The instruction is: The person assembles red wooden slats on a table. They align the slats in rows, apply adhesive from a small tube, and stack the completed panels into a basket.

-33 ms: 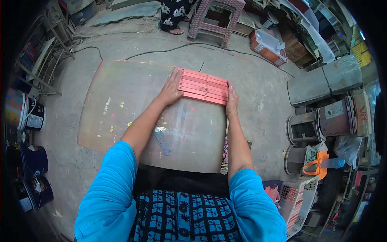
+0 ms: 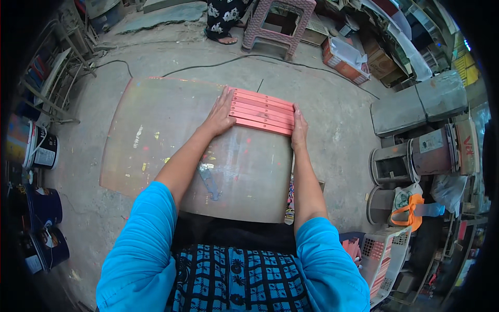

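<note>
Several pink strips (image 2: 263, 112) with small holes lie side by side in a flat bundle. They rest at the far right corner of a large worn translucent board (image 2: 171, 130). My left hand (image 2: 221, 115) presses on the bundle's left end, fingers along the far side and thumb at the near edge. Against the right end, my right hand (image 2: 300, 129) is pressed with its fingers together. The strips are squeezed between both hands. A grey-blue smear (image 2: 209, 183) and paint flecks mark the board nearer to me.
Buckets (image 2: 44, 145) line the left. A white basket (image 2: 382, 260) with pink strips stands at lower right, near an orange-handled bag (image 2: 410, 210). A cable (image 2: 218, 63) crosses the concrete floor beyond the board. A plastic stool (image 2: 275, 26) and another person's foot (image 2: 222, 37) are farther off.
</note>
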`<state>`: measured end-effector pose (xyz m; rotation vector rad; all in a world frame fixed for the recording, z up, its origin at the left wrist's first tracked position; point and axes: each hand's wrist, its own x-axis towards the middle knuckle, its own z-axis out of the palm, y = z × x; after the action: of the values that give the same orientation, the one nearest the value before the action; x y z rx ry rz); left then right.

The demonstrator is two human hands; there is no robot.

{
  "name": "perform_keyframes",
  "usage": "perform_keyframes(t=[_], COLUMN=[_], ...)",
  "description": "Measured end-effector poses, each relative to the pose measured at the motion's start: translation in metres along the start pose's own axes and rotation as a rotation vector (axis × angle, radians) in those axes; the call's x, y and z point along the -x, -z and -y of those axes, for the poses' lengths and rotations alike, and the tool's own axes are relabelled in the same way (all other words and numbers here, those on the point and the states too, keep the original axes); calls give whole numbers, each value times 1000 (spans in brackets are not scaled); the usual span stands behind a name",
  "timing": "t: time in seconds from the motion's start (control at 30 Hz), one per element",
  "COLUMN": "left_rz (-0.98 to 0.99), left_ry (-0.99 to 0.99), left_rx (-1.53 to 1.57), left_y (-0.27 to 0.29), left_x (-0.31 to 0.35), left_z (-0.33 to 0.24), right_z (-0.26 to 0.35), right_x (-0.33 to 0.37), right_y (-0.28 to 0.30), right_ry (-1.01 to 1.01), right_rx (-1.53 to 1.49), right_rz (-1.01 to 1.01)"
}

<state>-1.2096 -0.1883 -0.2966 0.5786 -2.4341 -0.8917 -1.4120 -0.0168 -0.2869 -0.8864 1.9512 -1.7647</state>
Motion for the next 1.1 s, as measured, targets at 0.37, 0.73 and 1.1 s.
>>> perform_keyframes(t=[0.37, 0.73, 1.1], left_rz=[-11, -16, -145], left_ry=[-16, -34, 156], left_rx=[21, 19, 395], left_y=[3, 5, 8], left_x=[2, 1, -4], left_z=[5, 10, 3], right_z=[2, -2, -9], right_x=[-3, -3, -3], right_y=[-9, -12, -4], right_ry=[3, 7, -63], right_rx=[103, 105, -558], right_rz=[-73, -73, -64])
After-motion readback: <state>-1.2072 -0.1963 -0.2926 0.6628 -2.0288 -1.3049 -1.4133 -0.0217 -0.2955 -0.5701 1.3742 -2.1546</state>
